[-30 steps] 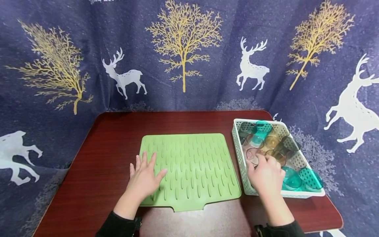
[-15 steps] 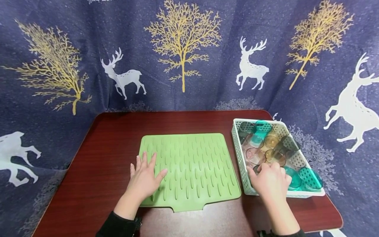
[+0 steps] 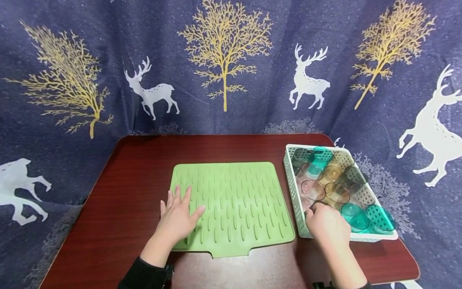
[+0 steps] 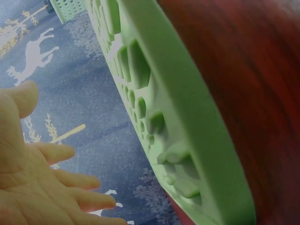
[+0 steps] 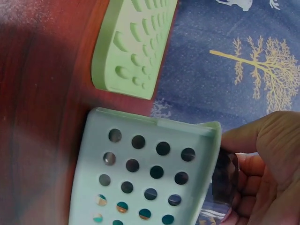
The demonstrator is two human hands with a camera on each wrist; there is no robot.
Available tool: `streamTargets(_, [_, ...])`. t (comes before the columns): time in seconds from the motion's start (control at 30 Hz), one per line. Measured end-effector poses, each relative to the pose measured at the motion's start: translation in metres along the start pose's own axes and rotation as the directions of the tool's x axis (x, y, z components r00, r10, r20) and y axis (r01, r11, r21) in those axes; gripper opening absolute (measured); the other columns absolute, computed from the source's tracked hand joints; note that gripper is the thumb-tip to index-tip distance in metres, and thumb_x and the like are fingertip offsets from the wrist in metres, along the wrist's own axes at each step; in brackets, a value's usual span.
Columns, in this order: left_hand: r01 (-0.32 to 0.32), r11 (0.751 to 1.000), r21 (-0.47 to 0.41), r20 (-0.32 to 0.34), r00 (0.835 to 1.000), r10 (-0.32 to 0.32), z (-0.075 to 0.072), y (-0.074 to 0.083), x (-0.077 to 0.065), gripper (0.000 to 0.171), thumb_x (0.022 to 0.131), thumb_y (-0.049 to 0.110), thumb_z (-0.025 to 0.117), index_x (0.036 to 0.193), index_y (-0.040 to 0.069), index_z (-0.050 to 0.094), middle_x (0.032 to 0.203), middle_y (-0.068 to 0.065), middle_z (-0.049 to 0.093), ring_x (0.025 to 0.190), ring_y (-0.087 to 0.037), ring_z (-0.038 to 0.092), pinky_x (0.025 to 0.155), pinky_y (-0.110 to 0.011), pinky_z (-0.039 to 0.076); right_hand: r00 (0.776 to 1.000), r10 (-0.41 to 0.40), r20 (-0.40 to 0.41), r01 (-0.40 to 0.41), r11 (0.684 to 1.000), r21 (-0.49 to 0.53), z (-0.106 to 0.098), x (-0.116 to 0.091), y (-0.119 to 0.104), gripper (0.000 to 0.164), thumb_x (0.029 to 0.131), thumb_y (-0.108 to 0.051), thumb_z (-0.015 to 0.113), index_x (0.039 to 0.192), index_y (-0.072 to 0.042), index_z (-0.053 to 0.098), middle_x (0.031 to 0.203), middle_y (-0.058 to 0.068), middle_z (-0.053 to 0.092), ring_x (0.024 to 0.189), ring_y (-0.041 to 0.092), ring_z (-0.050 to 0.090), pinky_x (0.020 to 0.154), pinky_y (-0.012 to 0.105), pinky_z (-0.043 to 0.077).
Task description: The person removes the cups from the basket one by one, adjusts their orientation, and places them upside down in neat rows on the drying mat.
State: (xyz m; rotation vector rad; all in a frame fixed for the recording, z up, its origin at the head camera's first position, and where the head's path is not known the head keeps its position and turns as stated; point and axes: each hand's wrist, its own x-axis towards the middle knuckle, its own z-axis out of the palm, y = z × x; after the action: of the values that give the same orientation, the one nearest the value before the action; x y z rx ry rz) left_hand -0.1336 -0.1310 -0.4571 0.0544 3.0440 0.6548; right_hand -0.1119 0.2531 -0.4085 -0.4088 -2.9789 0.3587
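Observation:
At the near left corner of the white perforated basket (image 3: 296, 208), my right hand (image 3: 329, 225) pinches a dark grey see-through cup (image 5: 225, 180) between thumb and curled fingers. Most of that cup is hidden by the hand in the head view. Around it in the basket stand pink cups (image 3: 313, 190), amber cups (image 3: 337, 192) and teal cups (image 3: 355, 217). My left hand (image 3: 177, 216) has its fingers spread over the left part of the green ribbed mat (image 3: 234, 200). Its palm and straight fingers show in the left wrist view, holding nothing.
A dark red wooden table (image 3: 130, 192) bears the mat and the basket, which stand side by side with a narrow gap. Behind the table hangs a blue curtain (image 3: 252, 96) with deer and trees on it.
My right hand has moved from beside the pink cup toward the near left of the basket, and its fingers have closed on the dark cup. The left hand stays put.

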Motion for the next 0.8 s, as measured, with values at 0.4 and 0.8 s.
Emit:
streamTargets(0.4, [0.002, 1.0, -0.007, -0.018, 1.0, -0.003, 0.0, 0.0, 0.0, 0.081, 0.088, 0.067, 0.037, 0.15, 0.017, 0.022, 0.154, -0.023, 0.015, 0.141, -0.044, 0.015, 0.11, -0.063, 0.015, 0.996, 0.074, -0.047, -0.073, 0.997, 0.032, -0.071, -0.009, -0.009, 0.03, 0.089, -0.043, 0.052, 0.089, -0.018, 0.068, 0.095, 0.015, 0.07, 0.079, 0.042, 0.062, 0.048, 0.045, 0.038])
streamTargets(0.8, [-0.004, 0.998, -0.07, -0.112, 0.994, -0.004, -0.003, 0.002, 0.001, 0.072, 0.091, 0.058, 0.043, 0.146, 0.014, 0.032, 0.151, -0.019, 0.028, 0.135, -0.043, 0.031, 0.105, -0.062, 0.027, 0.942, -0.108, -0.319, 0.218, 0.917, 0.334, -0.04, -0.001, -0.054, 0.022, 0.085, -0.034, 0.067, 0.087, -0.014, 0.073, 0.082, 0.007, 0.072, 0.073, 0.027, 0.065, 0.067, 0.043, 0.047])
